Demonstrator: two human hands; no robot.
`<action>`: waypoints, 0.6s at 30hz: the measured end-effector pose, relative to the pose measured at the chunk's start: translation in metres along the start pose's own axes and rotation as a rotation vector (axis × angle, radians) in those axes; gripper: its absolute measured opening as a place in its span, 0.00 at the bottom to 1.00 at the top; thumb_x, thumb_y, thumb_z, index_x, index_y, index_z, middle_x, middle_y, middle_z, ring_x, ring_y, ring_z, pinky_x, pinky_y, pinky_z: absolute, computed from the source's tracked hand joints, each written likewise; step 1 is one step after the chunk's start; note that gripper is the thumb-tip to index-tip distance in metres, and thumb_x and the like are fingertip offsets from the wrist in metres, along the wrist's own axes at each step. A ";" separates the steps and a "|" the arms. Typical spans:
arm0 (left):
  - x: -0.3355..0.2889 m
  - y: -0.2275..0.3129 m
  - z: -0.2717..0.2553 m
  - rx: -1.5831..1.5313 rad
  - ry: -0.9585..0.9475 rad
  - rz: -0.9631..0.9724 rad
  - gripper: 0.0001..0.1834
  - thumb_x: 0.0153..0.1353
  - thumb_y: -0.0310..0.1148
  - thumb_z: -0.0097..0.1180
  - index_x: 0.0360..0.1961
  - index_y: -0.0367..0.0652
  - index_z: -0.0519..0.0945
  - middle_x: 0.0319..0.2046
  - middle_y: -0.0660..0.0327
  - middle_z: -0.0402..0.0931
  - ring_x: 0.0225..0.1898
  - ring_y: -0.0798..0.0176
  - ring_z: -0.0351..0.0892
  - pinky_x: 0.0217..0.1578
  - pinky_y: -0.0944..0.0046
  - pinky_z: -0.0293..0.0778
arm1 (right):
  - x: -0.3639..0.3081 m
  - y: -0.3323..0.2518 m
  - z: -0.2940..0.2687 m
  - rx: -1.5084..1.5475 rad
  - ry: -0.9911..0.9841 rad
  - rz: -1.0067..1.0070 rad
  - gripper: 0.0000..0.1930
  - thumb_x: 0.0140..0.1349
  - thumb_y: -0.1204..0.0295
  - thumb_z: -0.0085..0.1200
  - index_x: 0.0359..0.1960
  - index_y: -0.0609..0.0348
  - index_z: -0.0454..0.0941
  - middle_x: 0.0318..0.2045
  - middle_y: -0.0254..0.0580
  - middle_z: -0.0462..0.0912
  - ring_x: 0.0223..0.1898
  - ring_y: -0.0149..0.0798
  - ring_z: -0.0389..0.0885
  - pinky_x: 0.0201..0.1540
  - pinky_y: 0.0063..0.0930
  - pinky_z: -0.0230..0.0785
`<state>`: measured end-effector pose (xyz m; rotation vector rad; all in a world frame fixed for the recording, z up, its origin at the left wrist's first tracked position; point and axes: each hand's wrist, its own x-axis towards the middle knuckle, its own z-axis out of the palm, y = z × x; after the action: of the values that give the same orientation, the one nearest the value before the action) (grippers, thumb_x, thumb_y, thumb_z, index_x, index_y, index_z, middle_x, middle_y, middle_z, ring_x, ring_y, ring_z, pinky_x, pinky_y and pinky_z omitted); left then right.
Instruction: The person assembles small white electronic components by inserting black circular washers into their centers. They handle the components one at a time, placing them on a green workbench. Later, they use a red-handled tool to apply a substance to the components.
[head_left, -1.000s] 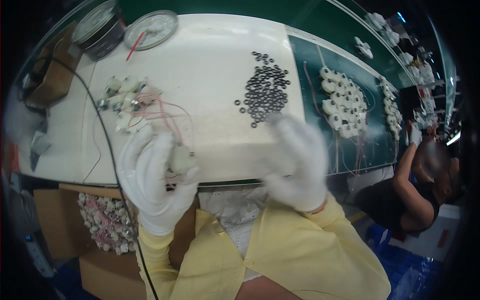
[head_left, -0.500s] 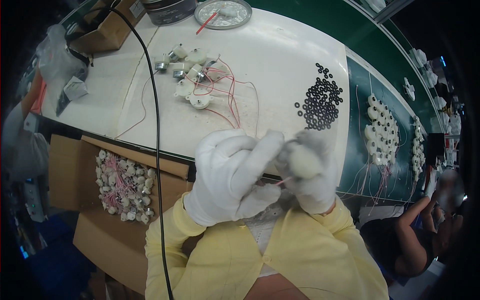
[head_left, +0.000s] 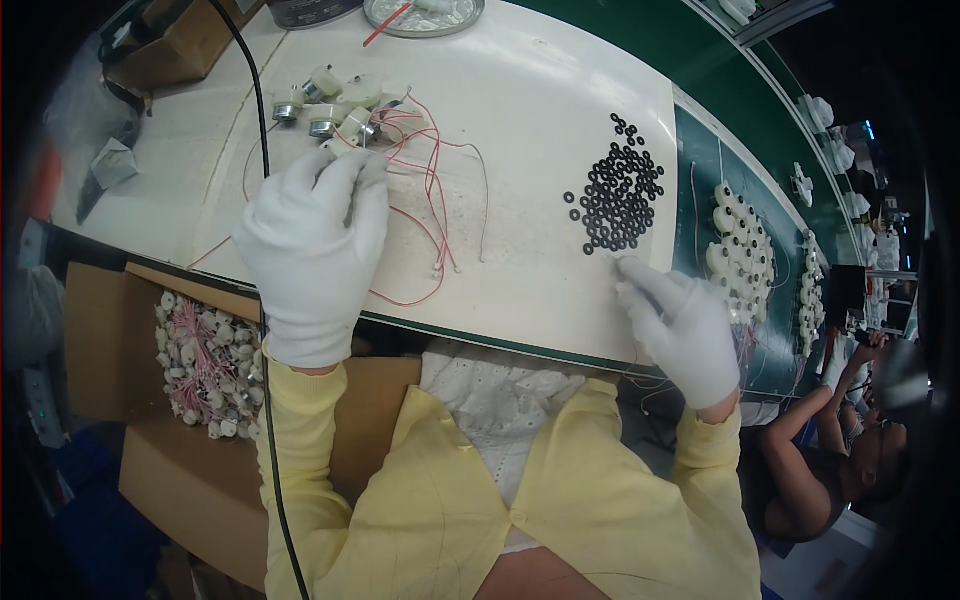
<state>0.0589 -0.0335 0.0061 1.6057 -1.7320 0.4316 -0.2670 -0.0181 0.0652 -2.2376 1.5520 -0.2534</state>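
My left hand (head_left: 315, 250), in a white glove, lies over the near side of a pile of small white geared motors (head_left: 350, 125) with silver ends. Its fingers are stretched and slightly apart against them; whatever is under the fingers is hidden. Thin red wires (head_left: 435, 175) trail from the pile to its right. My right hand (head_left: 690, 330), also gloved, is near the table's front edge. Its fingers are apart and nothing shows in them. The index fingertip is just below a heap of small black rings (head_left: 620, 200).
Rows of white motors with black rings (head_left: 740, 250) lie on a green mat at right. A cardboard box of wired motors (head_left: 100, 345) stands at lower left. A black cable (head_left: 266, 400) runs past my left arm. A round metal tray (head_left: 450, 22) sits at the back; a person (head_left: 810, 470) sits at right.
My hands have parted from in front of my chest, where a white motor was between them. The left went to the motor pile, the right toward the black rings. The view has shifted slightly.
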 end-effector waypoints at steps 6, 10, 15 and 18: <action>0.006 0.010 0.000 0.000 -0.053 0.028 0.06 0.57 0.33 0.69 0.34 0.45 0.87 0.27 0.60 0.81 0.26 0.50 0.79 0.26 0.53 0.73 | -0.005 0.016 0.021 -0.099 0.164 -0.014 0.15 0.58 0.65 0.68 0.45 0.57 0.86 0.23 0.42 0.85 0.21 0.44 0.83 0.28 0.32 0.74; 0.007 0.008 0.007 -0.053 -0.040 -0.014 0.11 0.58 0.30 0.67 0.42 0.45 0.85 0.32 0.58 0.82 0.27 0.50 0.80 0.28 0.52 0.74 | -0.004 0.017 0.015 -0.039 0.202 0.112 0.15 0.59 0.64 0.68 0.45 0.57 0.86 0.23 0.41 0.86 0.22 0.41 0.84 0.30 0.33 0.75; 0.001 0.006 0.013 -0.126 -0.101 0.037 0.17 0.58 0.26 0.64 0.49 0.44 0.83 0.42 0.55 0.83 0.32 0.48 0.81 0.31 0.53 0.76 | -0.005 0.029 0.019 0.054 0.245 0.263 0.13 0.65 0.69 0.65 0.47 0.63 0.84 0.24 0.37 0.86 0.21 0.29 0.81 0.28 0.25 0.72; -0.002 0.009 0.019 -0.221 -0.060 0.160 0.19 0.56 0.24 0.63 0.51 0.44 0.83 0.43 0.56 0.83 0.34 0.47 0.82 0.34 0.53 0.77 | -0.003 0.029 0.015 0.400 0.256 0.336 0.14 0.69 0.70 0.61 0.51 0.66 0.81 0.31 0.35 0.87 0.26 0.23 0.78 0.30 0.20 0.71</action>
<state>0.0450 -0.0437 -0.0059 1.3420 -1.8900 0.2584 -0.2872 -0.0209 0.0394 -1.6603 1.7890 -0.7033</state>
